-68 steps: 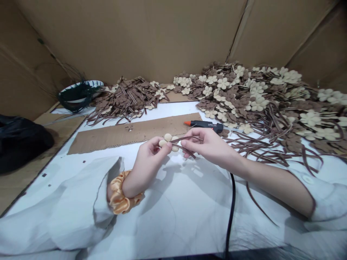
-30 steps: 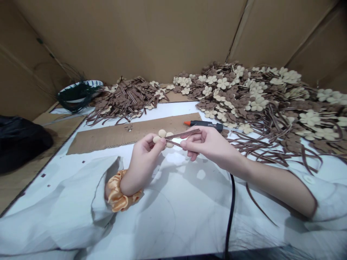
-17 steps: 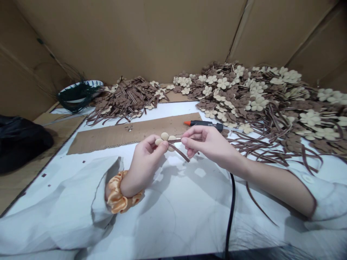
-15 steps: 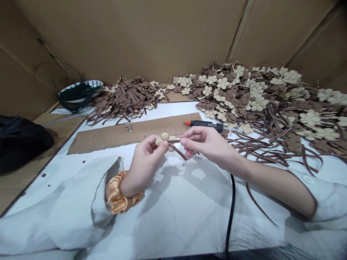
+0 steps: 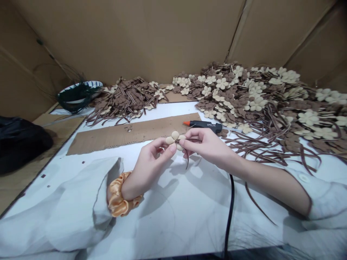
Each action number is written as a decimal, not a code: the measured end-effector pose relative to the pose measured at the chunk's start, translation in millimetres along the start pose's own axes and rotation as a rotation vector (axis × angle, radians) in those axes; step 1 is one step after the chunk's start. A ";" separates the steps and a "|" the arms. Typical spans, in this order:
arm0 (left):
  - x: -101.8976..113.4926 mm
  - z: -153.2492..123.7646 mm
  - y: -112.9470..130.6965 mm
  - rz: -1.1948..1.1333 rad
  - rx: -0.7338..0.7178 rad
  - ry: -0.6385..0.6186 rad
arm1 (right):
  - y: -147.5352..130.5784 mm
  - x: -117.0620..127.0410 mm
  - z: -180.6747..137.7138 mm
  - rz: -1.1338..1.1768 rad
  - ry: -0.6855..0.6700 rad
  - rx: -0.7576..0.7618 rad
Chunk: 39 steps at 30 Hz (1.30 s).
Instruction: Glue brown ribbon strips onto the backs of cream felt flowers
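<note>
Between thumb and fingers, my left hand (image 5: 151, 157) pinches a cream fabric flower (image 5: 175, 135) by its lower left side, above the white table. My right hand (image 5: 202, 141) is closed at the flower's right edge, pinching a brown ribbon with pale stitching (image 5: 187, 159). One ribbon end hangs below the flower, and another part runs back over the right fingers. Where exactly the ribbon meets the flower is hidden by my fingertips. Just behind the right hand lies a black glue gun (image 5: 207, 126) with an orange tip.
A cardboard strip (image 5: 108, 137) lies behind my hands. Piles of brown and cream flowers (image 5: 225, 85) and loose ribbons (image 5: 255, 146) fill the back and right. At far left are a bowl (image 5: 92, 83) with dark green strands and a black bag (image 5: 18, 144). A black cord (image 5: 230, 209) crosses the front.
My left hand has moved right with the flower, up to my right hand. The ribbon end, formerly stretched out diagonally, now hangs down, and the flower faces me more fully.
</note>
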<state>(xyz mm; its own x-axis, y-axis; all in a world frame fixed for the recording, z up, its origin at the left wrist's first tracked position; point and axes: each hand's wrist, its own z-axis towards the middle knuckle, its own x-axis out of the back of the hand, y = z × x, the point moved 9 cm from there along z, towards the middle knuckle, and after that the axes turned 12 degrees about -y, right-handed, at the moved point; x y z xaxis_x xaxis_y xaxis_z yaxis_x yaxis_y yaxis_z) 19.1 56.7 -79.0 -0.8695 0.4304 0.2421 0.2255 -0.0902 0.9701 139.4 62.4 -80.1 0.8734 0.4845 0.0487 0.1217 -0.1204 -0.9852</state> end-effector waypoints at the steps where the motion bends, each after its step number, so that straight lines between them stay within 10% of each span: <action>1: 0.1 0.3 0.5 0.000 -0.003 -0.003 | -0.5 0.2 0.0 -0.013 -0.002 0.001; 39: 45.2 7.8 22.0 0.151 0.007 0.212 | 5.2 6.6 -1.0 0.298 0.042 0.043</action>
<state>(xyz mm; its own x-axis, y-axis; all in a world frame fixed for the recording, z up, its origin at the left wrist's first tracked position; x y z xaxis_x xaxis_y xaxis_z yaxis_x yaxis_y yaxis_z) -11.9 81.2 -46.9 -0.8983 0.2149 0.3831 0.3619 -0.1322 0.9228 146.3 64.1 -84.7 0.8867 0.3967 -0.2374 -0.1621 -0.2141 -0.9633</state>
